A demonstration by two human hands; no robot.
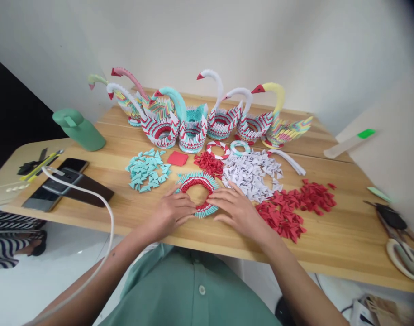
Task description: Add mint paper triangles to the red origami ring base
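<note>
A ring of folded paper pieces (199, 174), red inside with a turquoise outer edge, lies flat on the wooden table in front of me. My left hand (173, 209) holds its left side, fingers bent over the rim. On the opposite side, my right hand (238, 209) has its fingers laid over the ring's right edge. Turquoise paper triangles (147, 170) are heaped left of the ring. A small red pile (209, 164) and a large white pile (250, 174) lie behind and right of it. More red triangles (283, 210) spread beyond my right hand.
Several paper swans (193, 131) stand along the back. Before them lie a red paper stack (177, 158), a red-and-white ring (218, 150) and a turquoise-and-white ring (240, 148). A green bottle (81, 129) and phone (54, 185) are left; scissors (402, 253) are right. A white cable (109, 226) crosses my left arm.
</note>
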